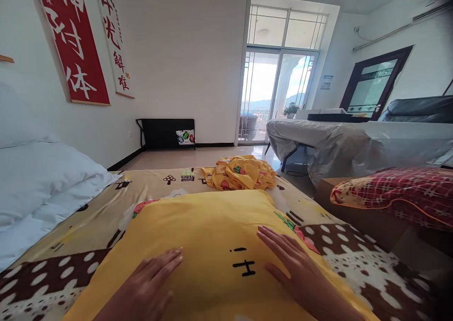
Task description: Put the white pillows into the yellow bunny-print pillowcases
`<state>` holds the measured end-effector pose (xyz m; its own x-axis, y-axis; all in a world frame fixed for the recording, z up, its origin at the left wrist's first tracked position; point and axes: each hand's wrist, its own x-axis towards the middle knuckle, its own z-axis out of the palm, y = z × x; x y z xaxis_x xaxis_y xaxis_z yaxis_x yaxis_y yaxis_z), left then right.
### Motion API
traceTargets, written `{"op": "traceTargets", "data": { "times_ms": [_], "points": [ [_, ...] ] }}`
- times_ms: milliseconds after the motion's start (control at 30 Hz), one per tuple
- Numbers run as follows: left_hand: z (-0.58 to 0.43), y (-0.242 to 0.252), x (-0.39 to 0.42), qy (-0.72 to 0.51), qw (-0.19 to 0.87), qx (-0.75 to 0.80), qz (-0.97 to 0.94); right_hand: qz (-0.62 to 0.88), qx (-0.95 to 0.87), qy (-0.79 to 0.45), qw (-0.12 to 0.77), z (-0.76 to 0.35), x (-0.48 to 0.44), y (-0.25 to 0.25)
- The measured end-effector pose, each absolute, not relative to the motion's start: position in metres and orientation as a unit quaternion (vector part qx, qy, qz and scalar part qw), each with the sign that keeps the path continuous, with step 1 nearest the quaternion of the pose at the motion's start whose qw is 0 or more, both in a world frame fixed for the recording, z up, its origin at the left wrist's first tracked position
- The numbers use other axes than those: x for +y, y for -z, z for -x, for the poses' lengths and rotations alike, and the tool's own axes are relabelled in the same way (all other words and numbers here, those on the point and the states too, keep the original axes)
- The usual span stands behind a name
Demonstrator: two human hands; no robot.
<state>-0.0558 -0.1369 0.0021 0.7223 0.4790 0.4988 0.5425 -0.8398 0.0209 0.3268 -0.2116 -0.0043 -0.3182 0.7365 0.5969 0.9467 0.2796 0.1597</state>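
Observation:
A yellow pillow (212,217) printed with "Hi" and carrots lies flat on the bed in front of me. My left hand (148,278) rests on its left part, fingers stretched forward and pointing right. On the right part lies my right hand (290,259), fingers extended and the thumb apart, just beside the "Hi" print. Neither hand grips anything. Just beyond the pillow is a crumpled heap of yellow cloth (244,172) with similar carrot prints.
The bed has a patterned sheet (141,184). White pillows (49,179) are stacked at left. A red plaid cushion (399,193) sits on cardboard boxes at right. Farther back stand a plastic-covered table (339,132), a folded black frame (161,133) and a glass sliding door (279,90).

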Motion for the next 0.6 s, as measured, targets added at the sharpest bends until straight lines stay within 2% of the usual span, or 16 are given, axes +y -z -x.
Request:
{"op": "traceTargets", "data": {
  "times_ms": [133,233,400,600],
  "points": [
    [-0.029,-0.01,-0.103,0.203,0.052,-0.324,0.923,0.527,-0.789,0.217,0.229,-0.242,-0.165,0.004],
    [-0.06,0.017,-0.086,0.201,0.067,-0.36,0.909,0.564,-0.761,0.21,0.242,-0.228,-0.144,0.031],
    [-0.049,0.072,-0.089,0.219,0.165,-0.335,0.901,0.588,-0.75,0.211,0.219,-0.239,-0.143,0.077],
    [-0.003,0.097,-0.096,0.231,0.232,-0.363,0.872,0.633,-0.712,0.225,0.207,-0.268,-0.164,0.098]
  ]
}}
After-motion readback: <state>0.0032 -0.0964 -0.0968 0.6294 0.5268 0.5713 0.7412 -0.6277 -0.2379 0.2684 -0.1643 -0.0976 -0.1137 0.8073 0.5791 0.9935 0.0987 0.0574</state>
